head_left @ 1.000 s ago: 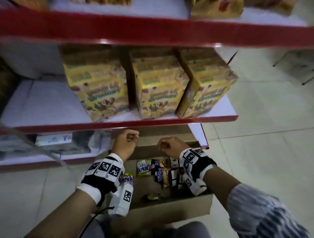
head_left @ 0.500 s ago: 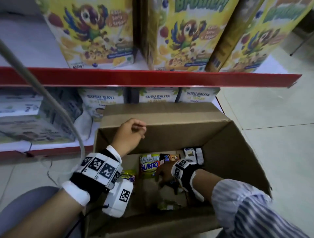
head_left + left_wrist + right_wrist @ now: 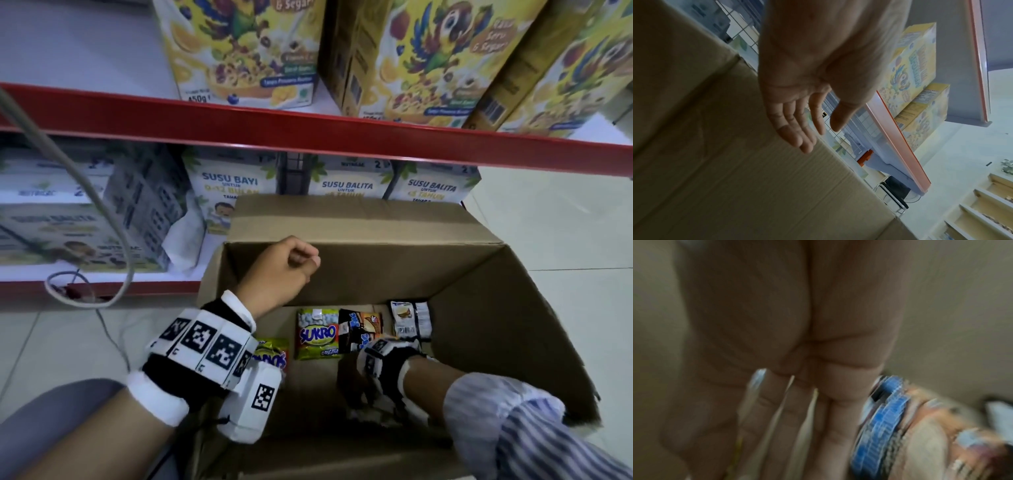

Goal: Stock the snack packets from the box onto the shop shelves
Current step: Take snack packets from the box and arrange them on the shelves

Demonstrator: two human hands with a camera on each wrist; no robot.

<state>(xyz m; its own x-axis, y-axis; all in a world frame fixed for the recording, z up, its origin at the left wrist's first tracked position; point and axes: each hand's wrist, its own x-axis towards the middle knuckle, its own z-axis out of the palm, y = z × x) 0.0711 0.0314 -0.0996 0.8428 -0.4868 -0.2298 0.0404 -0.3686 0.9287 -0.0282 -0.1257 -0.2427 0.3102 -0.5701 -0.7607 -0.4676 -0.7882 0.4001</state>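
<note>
My left hand [image 3: 278, 274] sits in the middle of the head frame, over the box's [image 3: 486, 294] far left corner. From above its fingers look loosely curled; in the left wrist view the same hand [image 3: 809, 78] shows fingers nearly straight and close together, the thumb a little apart, holding nothing, beside the cardboard wall.

My right hand [image 3: 356, 383] is deep inside the box, lower centre of the head frame, mostly hidden behind the wrist strap. In the blurred right wrist view the hand [image 3: 797, 386] has its fingers extended side by side, just beside a blue-edged packet [image 3: 885, 423] at the lower right; I cannot tell whether they touch it.

The snack packets lie on the box floor: a green Sukro packet [image 3: 317, 334], a dark orange one [image 3: 361, 327] overlapping its right edge, a black-and-white one [image 3: 409, 318] further right, and a green packet [image 3: 272, 354] half hidden by my left wrist.

Above the box, milk cartons [image 3: 233, 192] stand on the lower shelf, and cereal boxes [image 3: 421, 61] on the red-edged shelf [image 3: 239, 126] across the top.
</note>
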